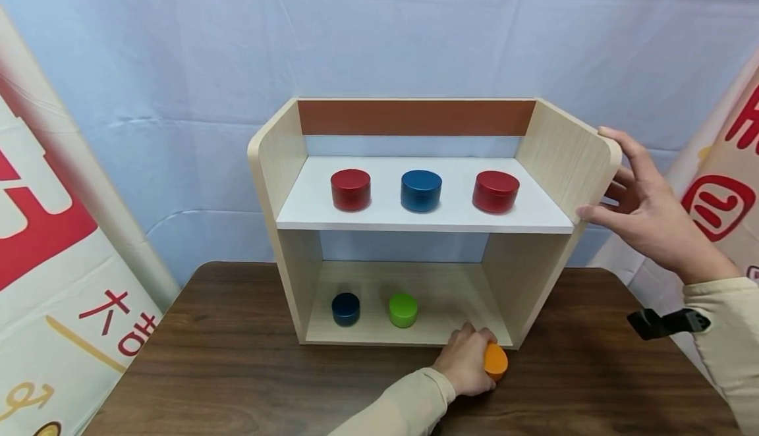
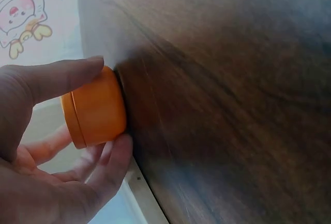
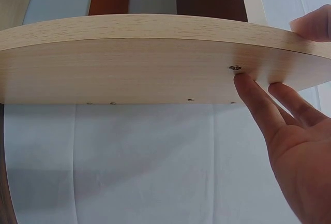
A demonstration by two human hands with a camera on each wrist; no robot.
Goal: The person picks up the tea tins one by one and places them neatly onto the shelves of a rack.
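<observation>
My left hand (image 1: 467, 360) holds an orange round tin (image 1: 495, 360) low over the table, in front of the shelf's lower right corner. In the left wrist view the thumb lies on one side of the tin (image 2: 98, 110) and the fingers on the other; a lid seam shows. My right hand (image 1: 658, 215) grips the right side panel of a two-tier wooden shelf (image 1: 423, 228). Seen from the right wrist, the thumb is on the panel's edge and fingertips press its outer face (image 3: 155, 71). Two red tins (image 1: 350, 190) flank a blue tin (image 1: 421, 191) on the upper board.
On the lower board stand a dark blue tin (image 1: 346, 309) at left and a green tin (image 1: 403, 310) near the middle. The shelf stands on a dark wooden table (image 1: 237, 370). Pale cloth (image 1: 178, 60) hangs behind, with printed banners (image 1: 53, 225) at the sides.
</observation>
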